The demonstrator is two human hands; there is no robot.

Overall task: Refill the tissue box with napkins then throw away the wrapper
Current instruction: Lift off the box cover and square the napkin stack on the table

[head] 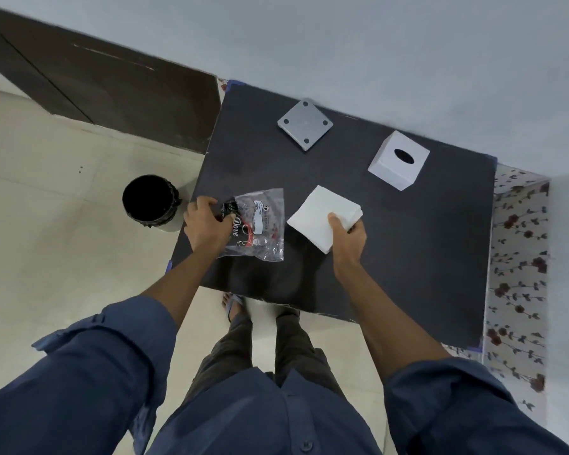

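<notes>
A stack of white napkins (319, 213) is out of its wrapper, just above the black table (391, 257). My right hand (347, 239) grips the stack at its near corner, thumb on top. The clear plastic wrapper (260, 224) with dark print lies flat on the table's left part, and my left hand (206, 224) is closed on its left end. The white tissue box (398, 160) stands at the back right with its oval slot facing up. Its grey square base plate (304, 124), with dark round feet at the corners, lies apart at the back middle.
A round bin with a black liner (150, 201) stands on the tiled floor just left of the table. A dark wooden door (112, 90) is behind it. A grey wall runs along the table's far side, and a floral cloth (519, 274) covers the surface to the right.
</notes>
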